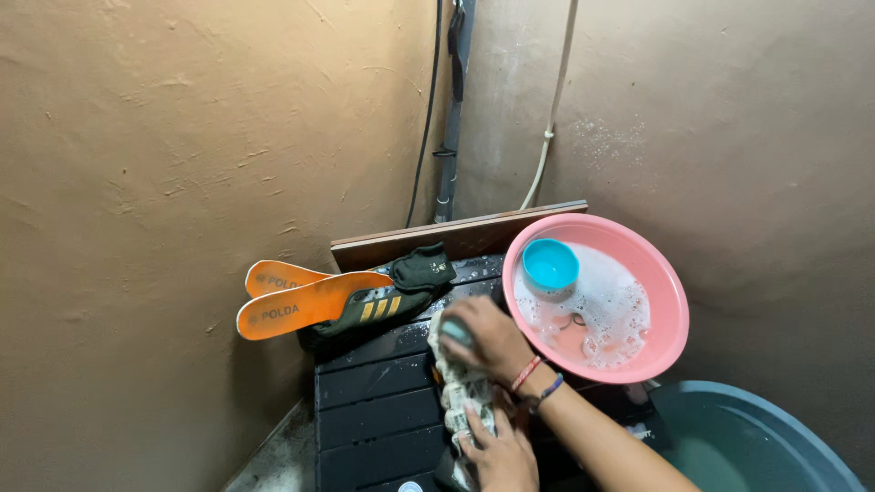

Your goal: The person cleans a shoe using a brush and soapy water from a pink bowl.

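Starting on the left, two orange insoles [293, 299] stick out over the edge of a dark slatted crate [374, 401], leaning by a dark shoe with gold stripes [369, 310], with a dark sock [421, 268] bunched on top of it. Middle of the crate: a soapy wet cloth [460, 392], pale and kinda scrunched up. Left hand [497, 456] presses down on its lower end, fingers curled over it. Right hand [488, 339] is closed around a teal brush [456, 330] at the cloth's top end. Off to the right, a pink basin [665, 301] full of suds holds a small blue bowl [550, 264], and a grey-green tub [756, 437] sits in the corner.
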